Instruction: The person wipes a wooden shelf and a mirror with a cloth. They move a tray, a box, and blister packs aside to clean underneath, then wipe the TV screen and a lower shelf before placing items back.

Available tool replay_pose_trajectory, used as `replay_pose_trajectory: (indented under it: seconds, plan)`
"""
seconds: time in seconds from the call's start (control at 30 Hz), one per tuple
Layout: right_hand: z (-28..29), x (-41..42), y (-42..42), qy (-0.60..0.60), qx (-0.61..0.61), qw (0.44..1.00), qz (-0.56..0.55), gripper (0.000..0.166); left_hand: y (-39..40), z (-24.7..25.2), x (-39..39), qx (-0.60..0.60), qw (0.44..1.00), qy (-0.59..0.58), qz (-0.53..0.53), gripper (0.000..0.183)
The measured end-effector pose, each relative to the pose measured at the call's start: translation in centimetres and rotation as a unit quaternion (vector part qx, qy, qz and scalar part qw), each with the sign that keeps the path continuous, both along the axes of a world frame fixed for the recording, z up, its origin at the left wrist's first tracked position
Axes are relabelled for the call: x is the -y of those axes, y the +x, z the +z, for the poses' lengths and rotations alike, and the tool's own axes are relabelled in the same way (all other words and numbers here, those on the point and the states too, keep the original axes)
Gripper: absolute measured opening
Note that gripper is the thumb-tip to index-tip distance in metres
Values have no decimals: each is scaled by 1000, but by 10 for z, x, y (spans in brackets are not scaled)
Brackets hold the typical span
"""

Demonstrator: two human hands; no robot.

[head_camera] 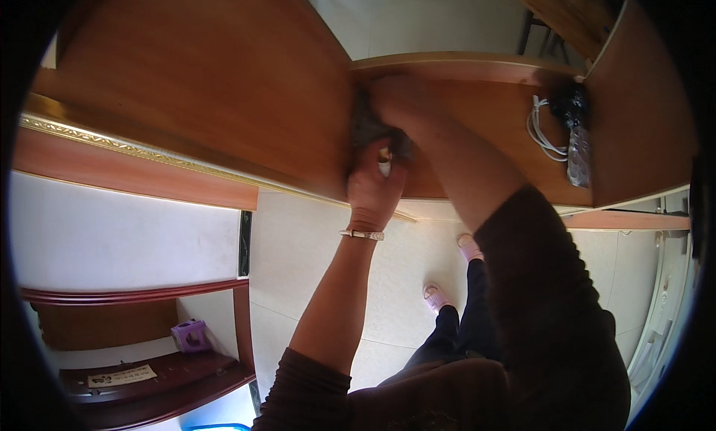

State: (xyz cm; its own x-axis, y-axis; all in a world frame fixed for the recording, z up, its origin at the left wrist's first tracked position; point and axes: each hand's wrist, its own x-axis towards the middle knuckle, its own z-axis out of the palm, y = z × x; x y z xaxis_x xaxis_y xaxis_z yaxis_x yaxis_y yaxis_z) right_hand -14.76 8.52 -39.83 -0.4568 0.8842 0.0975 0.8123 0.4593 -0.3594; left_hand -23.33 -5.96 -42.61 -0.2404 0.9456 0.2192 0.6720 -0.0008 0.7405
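Both my hands are at the left end of a wooden shelf (470, 151), against an upright wooden panel (224, 73). A grey cloth (366, 120), blurred and partly hidden, lies bunched between them. My right hand (400, 104) reaches across from the right and is closed on the cloth, its fingertips hidden. Below it, my left hand (376, 176) curls its fingers around the near part of the cloth. A small white and yellowish patch (384, 161) shows at the left fingers; I cannot tell what it is. A bracelet (362, 235) circles my left wrist.
At the shelf's right end lie a power strip (578, 157), a coiled white cable (540, 129) and a black plastic bundle (569, 106). Gold trim (140, 160) edges the wood. Lower left, a dark red cabinet (243, 330) holds a purple holder (190, 336) and a paper strip bearing writing (123, 376).
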Motion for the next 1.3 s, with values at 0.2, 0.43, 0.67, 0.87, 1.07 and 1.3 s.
replay_pose_trajectory:
  seconds: [0.2,0.43,0.67,0.87,1.07,1.3]
  plan:
    - [-10,-1,12,19,-54,998,-23,27,6,22,2,43,996,-82,-6,32]
    - [10,83,94,-37,-140,973,-177,25,-8,6,14,61,998,13,-31,36]
    - [10,108,69,79,-91,989,-89,33,-5,8,13,81,996,-8,-24,34]
    - [-28,70,40,170,-150,973,-48,30,-2,9,14,112,993,-9,-36,33]
    - [-10,26,-7,-3,-173,982,-79,22,-2,10,13,177,984,-23,-11,34]
    - [-31,108,57,90,-192,969,131,22,-19,-8,19,183,979,64,-60,28]
